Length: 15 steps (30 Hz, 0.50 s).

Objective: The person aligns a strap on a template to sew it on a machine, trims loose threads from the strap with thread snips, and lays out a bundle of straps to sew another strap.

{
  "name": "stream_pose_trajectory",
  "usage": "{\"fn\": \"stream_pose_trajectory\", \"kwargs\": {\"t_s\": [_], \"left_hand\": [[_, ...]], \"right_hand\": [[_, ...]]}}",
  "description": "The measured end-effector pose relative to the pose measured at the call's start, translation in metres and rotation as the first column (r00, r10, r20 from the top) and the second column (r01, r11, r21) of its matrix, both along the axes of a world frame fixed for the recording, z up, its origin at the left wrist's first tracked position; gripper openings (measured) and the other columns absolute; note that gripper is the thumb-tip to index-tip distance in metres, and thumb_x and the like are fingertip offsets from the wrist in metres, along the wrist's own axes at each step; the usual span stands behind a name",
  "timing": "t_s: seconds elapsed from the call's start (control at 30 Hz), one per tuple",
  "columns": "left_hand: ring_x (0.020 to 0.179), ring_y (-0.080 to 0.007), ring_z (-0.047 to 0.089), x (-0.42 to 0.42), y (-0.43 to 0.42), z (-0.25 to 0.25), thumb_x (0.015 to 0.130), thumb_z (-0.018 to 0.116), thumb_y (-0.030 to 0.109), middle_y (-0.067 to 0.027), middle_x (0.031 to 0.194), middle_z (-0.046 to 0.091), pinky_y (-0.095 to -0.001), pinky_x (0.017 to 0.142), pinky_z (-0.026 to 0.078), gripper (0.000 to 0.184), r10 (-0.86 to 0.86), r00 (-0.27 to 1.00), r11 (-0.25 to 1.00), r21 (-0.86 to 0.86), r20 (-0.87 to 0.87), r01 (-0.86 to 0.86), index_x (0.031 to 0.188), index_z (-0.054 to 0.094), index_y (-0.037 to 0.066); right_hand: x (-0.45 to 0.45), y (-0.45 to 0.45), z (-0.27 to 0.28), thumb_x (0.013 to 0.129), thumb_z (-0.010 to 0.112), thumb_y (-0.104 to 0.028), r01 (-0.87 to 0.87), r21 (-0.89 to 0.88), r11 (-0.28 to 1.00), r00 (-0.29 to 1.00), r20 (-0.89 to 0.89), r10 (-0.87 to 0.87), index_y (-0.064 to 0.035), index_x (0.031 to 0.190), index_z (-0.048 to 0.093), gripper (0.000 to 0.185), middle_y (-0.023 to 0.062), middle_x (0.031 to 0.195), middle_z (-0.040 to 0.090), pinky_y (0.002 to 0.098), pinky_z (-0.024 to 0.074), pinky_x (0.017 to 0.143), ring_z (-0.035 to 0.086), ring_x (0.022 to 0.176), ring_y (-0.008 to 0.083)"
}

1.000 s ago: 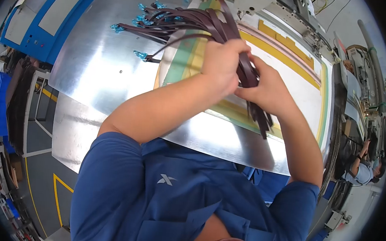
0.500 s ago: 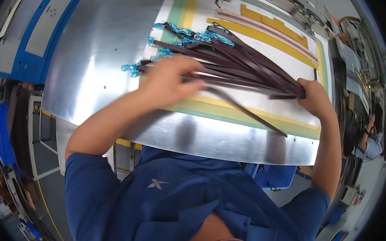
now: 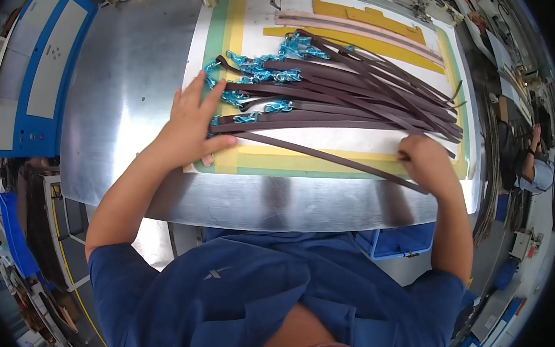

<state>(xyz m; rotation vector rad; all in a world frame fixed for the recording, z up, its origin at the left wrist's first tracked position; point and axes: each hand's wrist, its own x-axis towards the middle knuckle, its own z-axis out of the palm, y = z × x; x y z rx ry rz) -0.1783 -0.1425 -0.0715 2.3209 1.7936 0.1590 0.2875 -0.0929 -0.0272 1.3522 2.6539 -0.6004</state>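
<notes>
Several dark brown flat straps (image 3: 361, 100) lie fanned out on the white board, their far ends spread to the right. At their left ends are metal clasps or chain pieces in blue wrapping (image 3: 257, 74). My left hand (image 3: 190, 124) is open with spread fingers, its fingertips beside the blue-wrapped ends of the bundle. One single strap (image 3: 312, 151) lies apart along the near side, slanting towards me. My right hand (image 3: 427, 164) is closed above the right end of that strap, fingers curled; what they hold, if anything, is hidden.
The white board (image 3: 371, 142) has yellow and green tape borders and lies on a shiny metal table (image 3: 127, 96). Yellow strips (image 3: 359, 49) and a pinkish bar (image 3: 354, 33) lie at the back. A blue bin (image 3: 399, 242) stands below the front edge. Another person (image 3: 538, 168) is far right.
My left hand has moved left and spread its fingers. My right hand has let go of the gathered strap ends and come nearer to me; the straps now lie fanned out.
</notes>
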Motion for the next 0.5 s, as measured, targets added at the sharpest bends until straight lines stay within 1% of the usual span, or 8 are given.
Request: {"fn": "stream_pose_trajectory", "kwargs": {"t_s": [0.07, 0.13, 0.17, 0.2, 0.27, 0.3, 0.4, 0.5], "left_hand": [[0.152, -0.0490, 0.024, 0.023, 0.002, 0.018, 0.078, 0.083, 0.054, -0.0338, 0.162, 0.022, -0.0598, 0.123, 0.022, 0.110, -0.001, 0.999, 1.000, -0.023, -0.053, 0.000, 0.160, 0.030, 0.005], [0.152, -0.0470, 0.025, 0.042, 0.008, 0.039, 0.078, 0.081, 0.061, -0.0351, 0.161, 0.023, -0.0639, 0.123, 0.017, 0.111, 0.035, 0.993, 0.984, -0.167, -0.115, -0.054, 0.161, 0.031, 0.005], [0.143, -0.0474, 0.040, 0.045, 0.012, 0.043, 0.082, 0.077, 0.060, -0.0339, 0.151, 0.041, -0.0598, 0.118, 0.030, 0.098, 0.007, 0.994, 1.000, -0.003, -0.105, -0.008, 0.153, 0.043, 0.003], [0.143, -0.0474, 0.040, 0.048, 0.023, 0.046, 0.082, 0.077, 0.060, -0.0339, 0.151, 0.041, -0.0598, 0.118, 0.030, 0.098, -0.003, 0.995, 1.000, -0.003, -0.103, 0.003, 0.153, 0.043, 0.003], [0.128, -0.0426, 0.054, 0.052, 0.064, 0.048, 0.086, 0.078, 0.049, -0.0268, 0.140, 0.054, -0.0487, 0.109, 0.043, 0.074, -0.116, 0.991, 0.975, 0.200, 0.064, 0.101, 0.140, 0.057, 0.002], [0.122, -0.0390, 0.058, 0.058, 0.087, 0.046, 0.091, 0.074, 0.043, -0.0207, 0.130, 0.061, -0.0441, 0.104, 0.047, 0.061, -0.155, 0.980, 0.970, 0.207, 0.122, 0.127, 0.135, 0.061, 0.001], [0.119, -0.0364, 0.060, 0.073, 0.149, 0.017, 0.094, 0.073, 0.040, -0.0182, 0.129, 0.062, -0.0423, 0.102, 0.048, 0.057, -0.212, 0.945, 0.961, 0.231, 0.247, 0.155, 0.133, 0.062, 0.000], [0.116, -0.0358, 0.061, 0.082, 0.189, 0.002, 0.097, 0.070, 0.037, -0.0177, 0.128, 0.063, -0.0429, 0.099, 0.050, 0.048, -0.307, 0.896, 0.947, 0.193, 0.320, 0.256, 0.127, 0.064, 0.000]], "right_hand": [[0.009, 0.005, 0.004, 0.080, 0.077, -0.015, 0.109, 0.176, 0.978, 0.988, 0.087, -0.125, -0.0031, 0.088, 0.069, 0.016, 0.0163, 0.089, 0.070, 0.0470, 0.0534, 0.078, 0.067, 0.088, 0.0389], [-0.005, -0.003, 0.027, 0.078, 0.080, -0.018, 0.149, 0.109, 0.983, 0.982, 0.102, -0.160, -0.0038, 0.091, 0.068, 0.022, 0.0147, 0.091, 0.070, 0.0467, 0.0531, 0.078, 0.067, 0.089, 0.0378], [-0.010, -0.010, 0.030, 0.077, 0.082, -0.020, 0.082, -0.024, 0.996, 0.997, 0.012, -0.082, -0.0042, 0.092, 0.068, 0.026, 0.0138, 0.092, 0.070, 0.0465, 0.0529, 0.078, 0.067, 0.090, 0.0374], [-0.012, -0.016, 0.031, 0.076, 0.083, -0.022, 0.002, -0.153, 0.988, 0.996, -0.089, -0.015, -0.0046, 0.093, 0.068, 0.029, 0.0129, 0.092, 0.070, 0.0463, 0.0527, 0.078, 0.067, 0.091, 0.0370], [-0.010, -0.017, 0.014, 0.074, 0.085, -0.022, -0.003, -0.149, 0.989, 1.000, -0.025, 0.000, -0.0055, 0.095, 0.067, 0.032, 0.0117, 0.093, 0.070, 0.0457, 0.0525, 0.079, 0.067, 0.093, 0.0361], [-0.003, -0.012, 0.009, 0.075, 0.084, -0.020, 0.005, -0.154, 0.988, 1.000, 0.002, -0.005, -0.0050, 0.094, 0.067, 0.030, 0.0124, 0.093, 0.070, 0.0457, 0.0526, 0.079, 0.067, 0.093, 0.0364], [0.005, 0.011, 0.006, 0.078, 0.078, -0.014, 0.072, -0.162, 0.984, 0.997, 0.032, -0.068, -0.0029, 0.089, 0.067, 0.019, 0.0154, 0.091, 0.069, 0.0464, 0.0526, 0.080, 0.067, 0.093, 0.0381], [0.016, 0.030, 0.005, 0.080, 0.075, -0.013, 0.239, 0.023, 0.971, 0.969, 0.066, -0.240, -0.0019, 0.084, 0.068, 0.013, 0.0176, 0.090, 0.069, 0.0484, 0.0524, 0.081, 0.067, 0.093, 0.0394]]}}
